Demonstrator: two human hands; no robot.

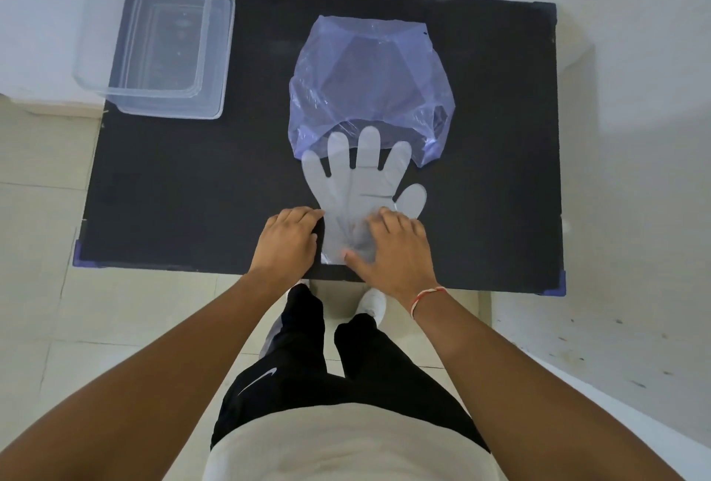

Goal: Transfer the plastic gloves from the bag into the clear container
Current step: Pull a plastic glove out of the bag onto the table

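Head view: plastic gloves [358,188] lie flat on the black table [192,191], fingertips touching the bag [369,84]. Left hand [290,240] and right hand [392,249] press the cuff, fingers loose, clamping nothing. Pinch the cuff firmly, lift the whole stack toward the clear container [215,57].

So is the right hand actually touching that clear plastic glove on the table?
Touching. The head view shows the right hand resting flat on the glove's cuff end, with the film crumpled under its fingers.
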